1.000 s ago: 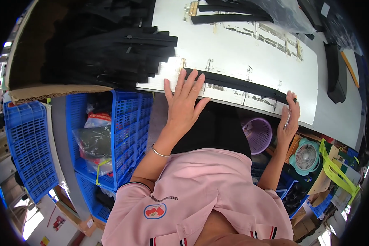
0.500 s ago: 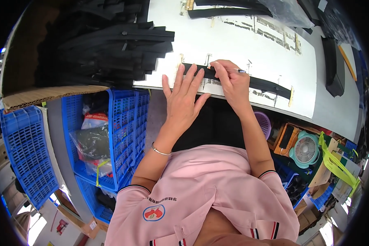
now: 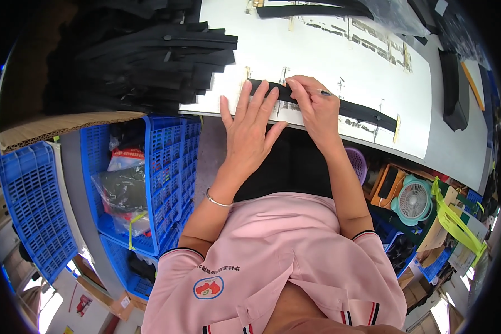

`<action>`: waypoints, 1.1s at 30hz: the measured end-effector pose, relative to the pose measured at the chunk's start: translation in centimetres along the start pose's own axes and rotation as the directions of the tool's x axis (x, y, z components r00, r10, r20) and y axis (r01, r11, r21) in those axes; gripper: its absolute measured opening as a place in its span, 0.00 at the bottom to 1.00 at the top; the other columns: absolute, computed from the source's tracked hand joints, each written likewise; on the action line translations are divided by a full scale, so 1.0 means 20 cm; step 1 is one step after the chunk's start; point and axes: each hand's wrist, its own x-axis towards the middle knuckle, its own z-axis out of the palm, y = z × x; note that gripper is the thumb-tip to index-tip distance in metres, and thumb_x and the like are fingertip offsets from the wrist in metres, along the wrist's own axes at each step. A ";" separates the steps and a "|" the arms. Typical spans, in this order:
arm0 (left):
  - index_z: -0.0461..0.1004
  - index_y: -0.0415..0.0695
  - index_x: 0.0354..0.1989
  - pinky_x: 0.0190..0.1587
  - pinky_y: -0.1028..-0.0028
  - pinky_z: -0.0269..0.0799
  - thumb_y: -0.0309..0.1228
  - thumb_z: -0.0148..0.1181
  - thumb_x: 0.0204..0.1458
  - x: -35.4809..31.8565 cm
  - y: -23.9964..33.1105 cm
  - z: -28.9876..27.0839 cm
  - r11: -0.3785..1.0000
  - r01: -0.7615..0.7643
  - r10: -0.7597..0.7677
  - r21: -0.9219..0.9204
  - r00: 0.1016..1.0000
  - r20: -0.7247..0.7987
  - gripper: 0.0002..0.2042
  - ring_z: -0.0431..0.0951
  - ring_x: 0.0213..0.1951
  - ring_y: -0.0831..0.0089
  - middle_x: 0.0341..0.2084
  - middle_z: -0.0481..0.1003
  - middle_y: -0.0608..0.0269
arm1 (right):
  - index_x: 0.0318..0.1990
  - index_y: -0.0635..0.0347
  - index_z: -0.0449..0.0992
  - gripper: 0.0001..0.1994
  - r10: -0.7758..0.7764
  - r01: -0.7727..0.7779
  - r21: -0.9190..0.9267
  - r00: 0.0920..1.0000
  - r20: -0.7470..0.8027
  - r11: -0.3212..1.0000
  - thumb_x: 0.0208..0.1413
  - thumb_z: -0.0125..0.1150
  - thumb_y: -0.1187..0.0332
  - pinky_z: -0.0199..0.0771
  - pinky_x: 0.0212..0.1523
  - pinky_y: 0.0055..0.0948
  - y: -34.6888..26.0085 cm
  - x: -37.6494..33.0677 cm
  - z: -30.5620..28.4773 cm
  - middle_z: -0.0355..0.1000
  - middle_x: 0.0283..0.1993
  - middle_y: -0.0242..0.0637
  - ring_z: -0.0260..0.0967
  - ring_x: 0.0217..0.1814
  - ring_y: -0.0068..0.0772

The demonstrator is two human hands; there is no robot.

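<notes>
Your left hand [image 3: 244, 131] lies flat, fingers spread, on the black fabric strip [image 3: 359, 110] along the white surface [image 3: 317, 55]; your right [image 3: 320, 114] grips a pen [image 3: 324, 93]. You're apparently marking; the next stroke calls for steady pressure.

The strip [image 3: 362, 111] is black, the board [image 3: 312, 53] white with dark smudges, the shirt [image 3: 284, 234] pink.

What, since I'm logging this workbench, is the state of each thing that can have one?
Left hand: open, resting on the black strip
Right hand: closed around the pen
Pen: held, tilted
Black strip: laid out lengthwise, partly covered
Strip pile: overlapping, ends uneven
Fan: on or off, cannot tell
Blue crate: holding bags
</notes>
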 end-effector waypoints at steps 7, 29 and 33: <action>0.67 0.51 0.72 0.74 0.39 0.31 0.43 0.67 0.58 0.00 0.00 0.00 1.000 0.005 -0.005 0.004 1.000 -0.001 0.33 0.55 0.76 0.57 0.72 0.63 0.62 | 0.39 0.66 0.84 0.09 0.010 -0.013 0.033 0.995 0.100 0.999 0.65 0.63 0.69 0.75 0.33 0.23 -0.01 -0.01 -0.05 0.83 0.35 0.36 0.78 0.30 0.26; 0.65 0.52 0.73 0.76 0.44 0.24 0.41 0.63 0.62 0.00 0.00 0.00 0.999 -0.002 0.001 0.035 0.999 0.032 0.31 0.49 0.78 0.57 0.74 0.61 0.62 | 0.34 0.69 0.85 0.13 0.103 -0.114 -0.045 0.974 -0.201 0.992 0.67 0.61 0.69 0.64 0.24 0.20 0.13 -0.07 -0.46 0.80 0.27 0.35 0.65 0.21 0.14; 0.62 0.50 0.75 0.75 0.40 0.24 0.45 0.66 0.59 0.01 0.03 0.01 1.000 -0.002 0.001 0.029 0.999 0.032 0.36 0.48 0.78 0.55 0.75 0.58 0.58 | 0.34 0.69 0.84 0.14 0.066 -0.085 -0.085 0.978 -0.198 0.993 0.68 0.60 0.67 0.63 0.24 0.22 0.15 -0.08 -0.46 0.79 0.26 0.35 0.66 0.20 0.16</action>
